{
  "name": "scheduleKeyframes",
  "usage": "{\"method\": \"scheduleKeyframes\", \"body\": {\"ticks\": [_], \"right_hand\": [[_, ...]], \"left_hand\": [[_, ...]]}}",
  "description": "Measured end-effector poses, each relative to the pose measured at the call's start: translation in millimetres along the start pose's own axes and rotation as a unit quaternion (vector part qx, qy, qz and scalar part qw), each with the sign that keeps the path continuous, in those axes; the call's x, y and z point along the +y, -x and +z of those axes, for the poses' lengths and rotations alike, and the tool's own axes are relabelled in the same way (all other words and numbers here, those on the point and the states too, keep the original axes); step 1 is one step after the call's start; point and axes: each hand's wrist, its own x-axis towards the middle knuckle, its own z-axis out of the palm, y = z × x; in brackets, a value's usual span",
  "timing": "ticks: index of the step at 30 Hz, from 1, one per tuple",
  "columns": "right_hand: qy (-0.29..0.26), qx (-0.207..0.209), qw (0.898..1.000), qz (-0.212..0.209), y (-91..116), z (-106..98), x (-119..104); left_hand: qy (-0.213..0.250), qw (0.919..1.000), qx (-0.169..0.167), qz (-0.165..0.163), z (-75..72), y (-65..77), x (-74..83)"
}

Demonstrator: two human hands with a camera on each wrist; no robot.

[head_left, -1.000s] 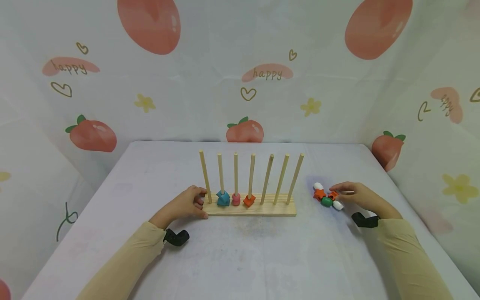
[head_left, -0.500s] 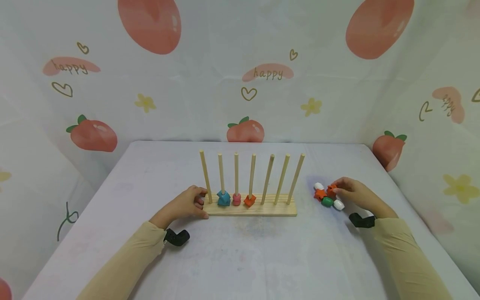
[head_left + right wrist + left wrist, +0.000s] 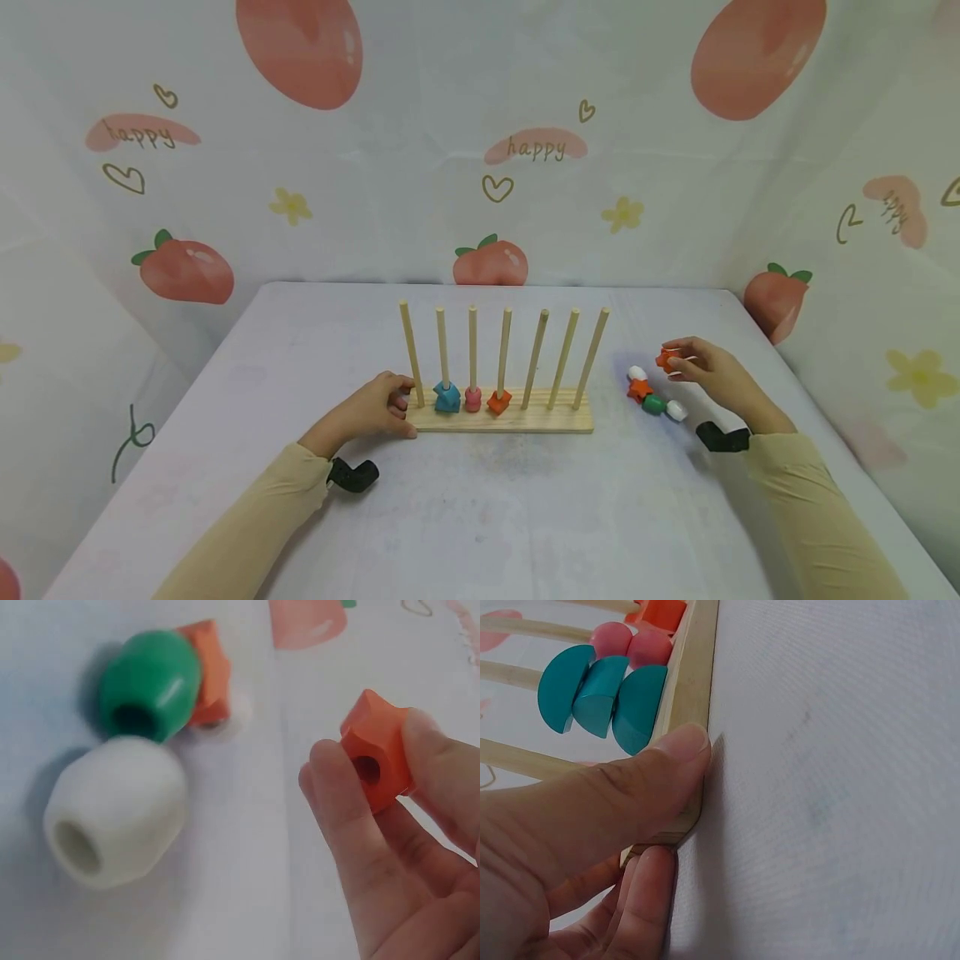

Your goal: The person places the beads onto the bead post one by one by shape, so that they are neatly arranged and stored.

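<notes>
Right hand point(image 3: 708, 371) on my head cam has an orange star bead point(image 3: 665, 360) pinched between thumb and fingertips. The right wrist cam gives me a good look at it: the hole shows on one side, and there's a gap between it and the other beads. I can't really tell how high off the table point(image 3: 465, 517) it is, but it's out beyond the peg board's right end, near the back of a small cluster.

The cluster's got a white bead point(image 3: 637, 373) at the back, then a second orange star point(image 3: 639, 390), a green bead point(image 3: 653, 404), and another white bead point(image 3: 677, 410) at the front, all bunched close together.

Left hand point(image 3: 371, 406) is gripping the left end of the wooden peg board point(image 3: 540, 421), thumb along the front edge and fingers curled around the end.

Board has seven upright pegs. Counting from the left, a teal bead point(image 3: 447, 398) sits low on the second (my left wrist cam shows it as three half-round bits), a pink bead point(image 3: 472, 400) on the third, and an orange bead point(image 3: 498, 402) on the fourth.
</notes>
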Motion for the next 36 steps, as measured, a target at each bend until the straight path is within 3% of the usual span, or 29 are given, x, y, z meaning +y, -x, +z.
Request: {"method": "scheduleKeyframes", "body": {"ticks": [6, 10, 18, 25, 36], "right_hand": [[0.052, 0.021, 0.998, -0.002, 2.1, -0.6, -15.8], [0.069, 0.042, 0.996, -0.024, 3.1, 0.7, -27.3], [0.015, 0.064, 0.993, -0.094, 4.9, 6.4, -52.1], [-0.026, 0.070, 0.989, -0.126, 9.2, 10.2, -78.4], [-0.084, 0.112, 0.970, -0.198, 17.2, 17.2, -113.6]], "left_hand": [[-0.001, 1.0000, 0.001, 0.000, 0.1, -0.1, 0.2], [-0.001, 1.0000, 0.002, 0.000, 0.1, 0.7, 1.2], [0.003, 1.0000, 0.000, 0.001, 0.9, 0.0, -0.6], [0.006, 1.0000, 0.000, 0.000, 0.9, -0.2, -0.4], [0.002, 1.0000, -0.001, 0.001, -0.3, -0.1, 0.6]]}}
